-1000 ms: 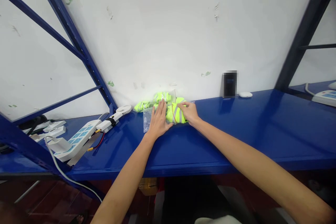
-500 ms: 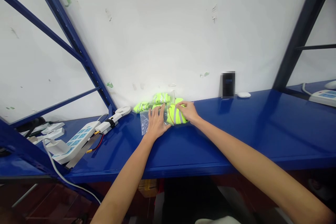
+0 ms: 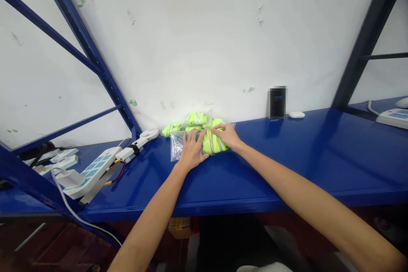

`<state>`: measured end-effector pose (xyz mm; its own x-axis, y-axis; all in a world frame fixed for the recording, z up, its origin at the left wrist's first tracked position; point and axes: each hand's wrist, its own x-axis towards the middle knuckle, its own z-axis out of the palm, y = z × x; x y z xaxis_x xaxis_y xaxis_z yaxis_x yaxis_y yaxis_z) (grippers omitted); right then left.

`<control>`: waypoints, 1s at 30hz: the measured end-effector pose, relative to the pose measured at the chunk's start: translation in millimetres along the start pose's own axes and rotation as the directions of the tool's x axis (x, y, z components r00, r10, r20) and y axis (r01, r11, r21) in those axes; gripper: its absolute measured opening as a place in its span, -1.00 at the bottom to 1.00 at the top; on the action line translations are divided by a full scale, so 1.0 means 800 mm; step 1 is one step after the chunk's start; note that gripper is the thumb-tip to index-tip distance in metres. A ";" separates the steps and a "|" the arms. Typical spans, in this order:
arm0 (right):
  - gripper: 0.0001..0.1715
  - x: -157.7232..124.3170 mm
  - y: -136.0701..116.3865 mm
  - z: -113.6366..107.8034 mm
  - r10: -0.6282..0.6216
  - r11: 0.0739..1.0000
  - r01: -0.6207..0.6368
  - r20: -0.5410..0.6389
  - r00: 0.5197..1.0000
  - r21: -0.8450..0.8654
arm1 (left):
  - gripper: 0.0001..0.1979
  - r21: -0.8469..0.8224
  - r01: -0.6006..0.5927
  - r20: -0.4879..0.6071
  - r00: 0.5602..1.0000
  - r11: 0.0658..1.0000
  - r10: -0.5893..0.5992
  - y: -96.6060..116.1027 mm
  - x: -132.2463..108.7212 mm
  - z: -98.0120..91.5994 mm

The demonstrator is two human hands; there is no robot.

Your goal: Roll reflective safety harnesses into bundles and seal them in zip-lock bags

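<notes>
Left hand (image 3: 191, 151) lies spread flat on the slippery clear bag (image 3: 175, 149); right hand (image 3: 228, 136) pinches the soft, light vest (image 3: 215, 145). I'd grip its folded edge.

Left hand (image 3: 191, 151) drew back slightly
</notes>
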<state>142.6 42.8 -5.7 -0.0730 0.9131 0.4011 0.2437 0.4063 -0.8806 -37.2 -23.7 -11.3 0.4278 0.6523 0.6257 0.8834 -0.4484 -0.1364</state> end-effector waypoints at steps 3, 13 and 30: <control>-0.63 -0.005 -0.005 0.006 -0.034 0.999 0.033 0.006 0.999 0.039 | -0.08 -0.014 -0.010 0.009 1.000 1.000 0.010 0.003 0.001 -0.001; -0.76 -0.029 -0.016 0.028 0.009 0.974 -0.010 0.006 1.000 0.225 | -0.08 -0.050 -0.014 0.002 1.000 0.999 0.014 0.015 0.004 0.001; -0.30 -0.042 -0.042 0.032 0.029 0.907 -0.130 0.247 0.969 0.401 | -0.44 -0.045 0.000 -0.083 0.997 0.999 -0.004 0.008 0.009 -0.001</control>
<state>112.1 -0.5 4.3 -0.3024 0.9046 0.3003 -0.1572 0.2634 -0.9518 -28.9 -22.3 -7.0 0.4068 0.6014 0.6876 0.8741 -0.4749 -0.1018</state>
